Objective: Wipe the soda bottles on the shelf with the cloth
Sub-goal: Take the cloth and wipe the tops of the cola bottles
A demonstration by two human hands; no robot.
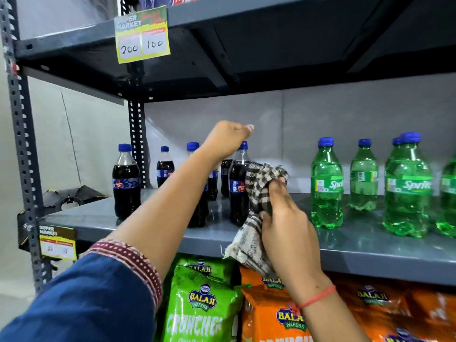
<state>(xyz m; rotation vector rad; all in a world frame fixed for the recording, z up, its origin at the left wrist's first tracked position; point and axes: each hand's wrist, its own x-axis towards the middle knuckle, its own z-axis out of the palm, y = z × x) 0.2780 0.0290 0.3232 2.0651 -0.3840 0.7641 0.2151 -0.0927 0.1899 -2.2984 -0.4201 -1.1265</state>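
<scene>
Several dark cola bottles with blue caps stand on the grey metal shelf (370,245) at left; one stands alone at the far left (126,183). My left hand (225,140) reaches over the group, fingers closed around the cap of a front cola bottle (238,193). My right hand (287,225) grips a black-and-white checked cloth (257,191) and presses it against that bottle's right side. Green Sprite bottles (327,183) with blue caps stand to the right, apart from my hands.
A shelf board hangs close overhead with a yellow price tag (142,34). Below the bottle shelf lie green (199,304) and orange (276,317) wafer bags. A perforated steel upright (23,144) runs down the left. A second price tag (58,243) sits on the shelf's left edge.
</scene>
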